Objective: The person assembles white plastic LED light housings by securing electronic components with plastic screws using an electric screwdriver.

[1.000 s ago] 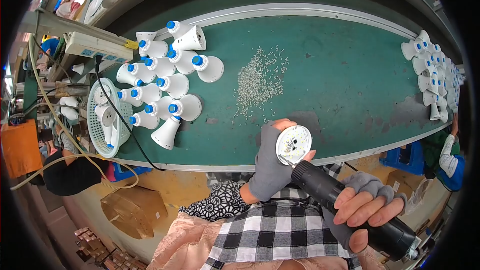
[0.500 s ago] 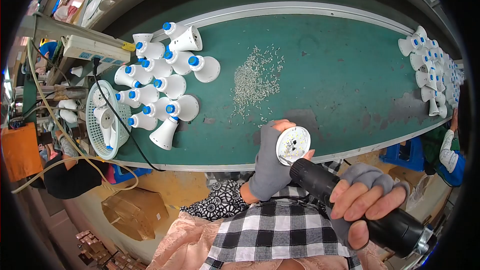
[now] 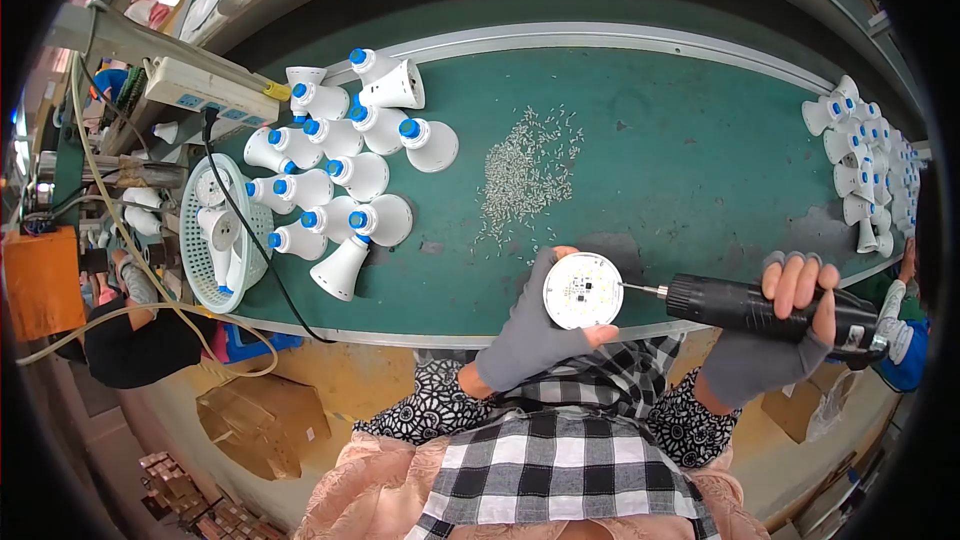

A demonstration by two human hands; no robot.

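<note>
Wrapped in a grey fingerless glove, my left hand grips a white LED bulb housing with its round circuit board facing up toward me. My right hand, gloved the same way, is closed around a black electric screwdriver held nearly level. Its thin metal bit points left, with the tip right by the board's right edge. Beyond my left hand, a heap of small screws is spread over the green work surface.
White bulb housings with blue caps stand and lie at left; more crowd the far right. A pale green basket holds several housings. A black cable hangs from a power strip. Another person's sleeve shows at right.
My right hand has swung the screwdriver up and to the right, off the board's face and to its side. The bulb housing is turned so its board shows more fully.
</note>
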